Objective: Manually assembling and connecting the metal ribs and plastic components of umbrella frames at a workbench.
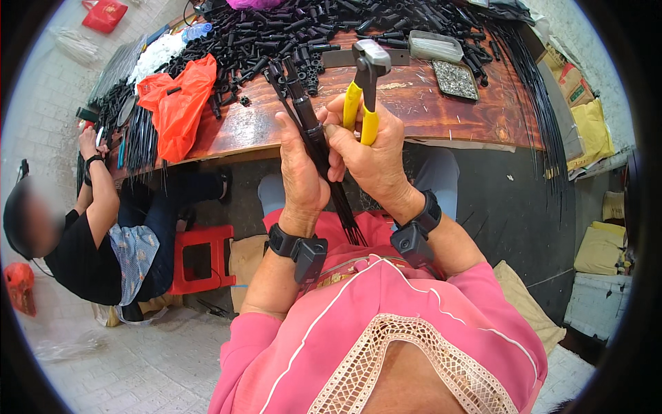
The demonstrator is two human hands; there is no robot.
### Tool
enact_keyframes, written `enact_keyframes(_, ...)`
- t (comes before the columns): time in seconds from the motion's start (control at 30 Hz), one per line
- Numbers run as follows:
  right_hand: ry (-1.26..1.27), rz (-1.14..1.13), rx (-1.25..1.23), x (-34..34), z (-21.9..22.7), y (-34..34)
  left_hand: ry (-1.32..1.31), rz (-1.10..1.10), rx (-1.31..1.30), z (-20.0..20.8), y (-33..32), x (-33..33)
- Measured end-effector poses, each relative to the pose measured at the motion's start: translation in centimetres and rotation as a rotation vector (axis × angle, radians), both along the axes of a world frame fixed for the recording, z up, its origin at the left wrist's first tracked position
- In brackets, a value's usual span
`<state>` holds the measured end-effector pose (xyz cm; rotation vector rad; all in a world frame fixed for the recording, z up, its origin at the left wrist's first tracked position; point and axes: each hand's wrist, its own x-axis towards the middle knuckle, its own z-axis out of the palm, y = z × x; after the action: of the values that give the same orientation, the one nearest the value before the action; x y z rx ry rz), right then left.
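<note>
Above my lap, my left hand [303,169] is closed round a slim black umbrella frame [314,134], its thumb raised along the side. Thin black rods [343,207] run from the frame down toward my waist, while its thicker tubular end tilts up toward the table. My right hand [376,148] grips yellow-handled pincers [370,127] with the metal head pointing up. The thumb and fingertips of that same hand also touch the middle of the frame. Some fingers of both hands are hidden behind it.
Black tubular parts [289,27] are heaped across the wooden table [420,114]. Near its right side sit a tray of small metal pieces [455,79] and a clear plastic box [434,47]. An orange-red bag [181,110] overhangs the left edge. Another person [89,241] works at left by a red stool [200,255].
</note>
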<state>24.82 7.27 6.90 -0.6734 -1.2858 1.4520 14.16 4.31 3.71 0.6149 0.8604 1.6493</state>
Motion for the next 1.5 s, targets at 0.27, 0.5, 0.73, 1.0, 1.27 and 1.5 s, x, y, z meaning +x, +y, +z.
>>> enact_keyframes(0.27, -0.149, -0.185, 0.409, 0.1, -1.3, 0.6, -0.062, -0.130, 0.130, -0.3, -0.4, -0.7)
enact_keyframes(0.5, -0.069, 0.540, 0.099, 2.2, 0.1, 4.7, 0.031, -0.178, 0.075, 0.7, -0.7, -0.5)
enact_keyframes(0.73, -0.838, 0.190, 0.445, 6.5, 0.3, 3.1, 0.014, -0.175, 0.023, 0.0, -0.7, -2.0)
enact_keyframes(1.0, -1.266, 0.074, 0.740, 7.1, 0.4, 2.7, 0.046, -0.199, -0.019, 0.2, -0.4, -1.6)
enact_keyframes(1.27, -1.220, -0.020, 0.798, 6.2, -1.4, 2.1, 0.024, -0.155, -0.032, -0.3, -0.1, -2.2)
enact_keyframes(1.5, -1.240, -0.141, 0.804, 5.7, -1.2, 1.5, 0.018, -0.152, -0.022, -0.3, -0.1, -2.2)
